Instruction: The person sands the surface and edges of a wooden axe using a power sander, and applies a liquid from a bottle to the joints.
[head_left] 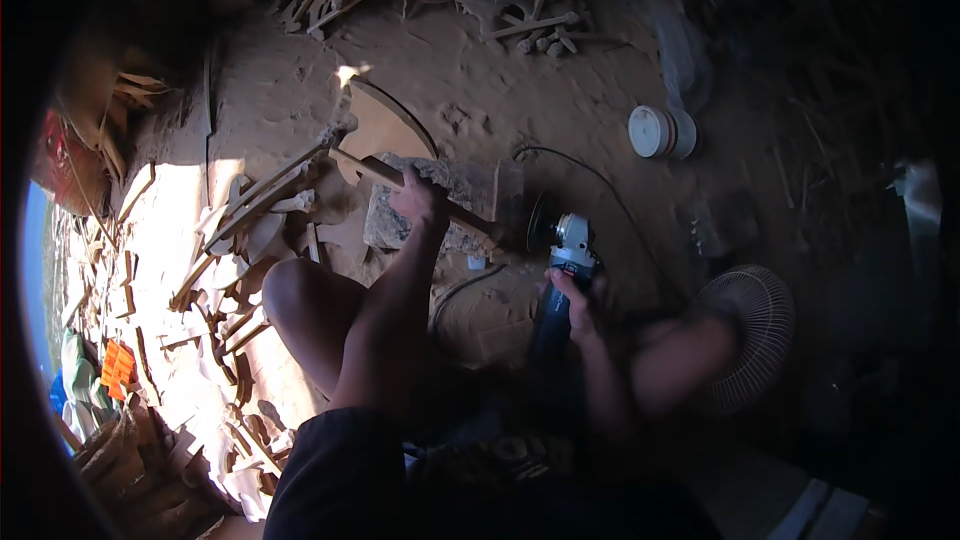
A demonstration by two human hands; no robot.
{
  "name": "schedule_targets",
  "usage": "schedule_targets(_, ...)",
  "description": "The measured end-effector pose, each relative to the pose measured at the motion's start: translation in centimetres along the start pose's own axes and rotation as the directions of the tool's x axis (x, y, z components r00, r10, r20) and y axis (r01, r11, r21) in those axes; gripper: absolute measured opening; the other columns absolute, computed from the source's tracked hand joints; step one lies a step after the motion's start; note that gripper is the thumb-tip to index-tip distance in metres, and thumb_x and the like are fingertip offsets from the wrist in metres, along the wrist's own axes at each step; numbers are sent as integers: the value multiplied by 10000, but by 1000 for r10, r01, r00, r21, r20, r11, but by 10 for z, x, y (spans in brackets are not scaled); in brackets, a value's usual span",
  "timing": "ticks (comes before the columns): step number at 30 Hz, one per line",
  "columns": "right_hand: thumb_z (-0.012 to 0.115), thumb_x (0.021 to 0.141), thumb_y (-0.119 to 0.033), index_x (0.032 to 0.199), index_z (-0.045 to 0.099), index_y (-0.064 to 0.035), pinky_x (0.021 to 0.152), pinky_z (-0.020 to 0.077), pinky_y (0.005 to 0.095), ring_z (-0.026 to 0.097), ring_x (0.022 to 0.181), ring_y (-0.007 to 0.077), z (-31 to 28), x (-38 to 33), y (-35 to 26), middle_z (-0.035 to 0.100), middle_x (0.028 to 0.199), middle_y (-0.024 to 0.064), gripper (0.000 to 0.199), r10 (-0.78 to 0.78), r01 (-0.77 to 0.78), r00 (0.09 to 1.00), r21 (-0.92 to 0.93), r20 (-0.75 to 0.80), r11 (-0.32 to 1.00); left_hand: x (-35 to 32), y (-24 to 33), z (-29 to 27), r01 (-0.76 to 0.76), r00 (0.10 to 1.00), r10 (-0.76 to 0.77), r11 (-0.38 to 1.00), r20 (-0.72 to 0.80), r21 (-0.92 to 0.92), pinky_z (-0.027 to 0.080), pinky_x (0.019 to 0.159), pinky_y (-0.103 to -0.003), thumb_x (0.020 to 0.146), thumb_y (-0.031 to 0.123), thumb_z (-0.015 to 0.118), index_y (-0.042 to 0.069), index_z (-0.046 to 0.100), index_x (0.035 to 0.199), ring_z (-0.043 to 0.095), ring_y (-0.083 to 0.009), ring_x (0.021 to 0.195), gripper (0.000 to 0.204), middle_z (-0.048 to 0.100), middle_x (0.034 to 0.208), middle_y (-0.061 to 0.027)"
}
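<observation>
Over the rough block [387, 225], gripping an axe-shaped piece [390, 130] by its handle [375, 171] with left hand [421, 199]. Beyond the block's right edge, clasping an angle grinder [551, 323] with right hand [581, 307].

Hard daylight floods in from the left, burning the ground [285, 368] there nearly white! The centre sits in dim brown shade, a soft gleam on the grinder [572, 258]. Rightward, the round wire grille [765, 315] sinks into blurry murk, and the fisheye rim curves into black.
</observation>
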State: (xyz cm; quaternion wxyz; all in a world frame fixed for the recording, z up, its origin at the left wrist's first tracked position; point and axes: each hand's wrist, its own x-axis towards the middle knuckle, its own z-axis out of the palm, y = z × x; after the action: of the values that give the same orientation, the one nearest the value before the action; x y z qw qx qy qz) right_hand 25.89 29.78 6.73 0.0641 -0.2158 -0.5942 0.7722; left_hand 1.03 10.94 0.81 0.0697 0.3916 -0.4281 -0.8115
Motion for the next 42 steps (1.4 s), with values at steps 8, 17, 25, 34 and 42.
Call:
schedule_targets(8, 884, 822, -294, 1363, 466, 56, 914, 547, 386, 688, 1023, 245, -7, 10, 39, 686, 1164, 157, 768, -161, -55, 942, -610, -294, 791, 8, -8, 3, 17, 990, -2, 994, -143, 106, 516, 495, -425, 909, 287, 673, 10, 555, 800, 598, -267, 531, 320, 549, 646, -106)
schedule_targets(17, 866, 783, -413, 1489, 327, 124, 1017, 515, 455, 658, 1193, 399, 5, 10, 36, 631, 1280, 304, 1038, 49, -201, 971, -680, -236, 705, 11, -13, 6, -58, 997, 60, 998, -47, 38, 479, 479, -404, 919, 263, 659, 28, 544, 786, 577, -243, 525, 294, 572, 648, -108)
schedule_targets(25, 840, 780, -455, 1542, 225, 113, 982, 544, 486, 686, 1139, 456, 7, 9, 49, 645, 1263, 338, 1132, -10, -155, 973, -689, -230, 708, 7, -15, 9, -51, 996, 59, 991, -60, 125, 479, 484, -400, 915, 235, 640, 16, 541, 784, 578, -249, 525, 274, 575, 645, -109)
schedule_targets(34, 829, 784, -469, 1533, 239, 103, 948, 560, 485, 703, 1090, 464, 1, 12, 57, 675, 1189, 339, 1111, -76, -105, 979, -786, -190, 610, -1, -15, 16, -63, 997, 67, 994, -36, 88, 465, 467, -389, 906, 218, 631, 27, 532, 790, 564, -229, 510, 245, 549, 625, -89)
schedule_targets(42, 817, 788, -443, 1528, 238, 105, 915, 577, 496, 716, 1035, 483, -1, 15, 64, 698, 1130, 335, 1088, -72, -130, 974, -784, -217, 608, 9, -27, 15, -154, 986, 161, 982, -52, 107, 448, 482, -419, 867, 195, 640, -12, 533, 765, 538, -241, 521, 254, 552, 632, -96)
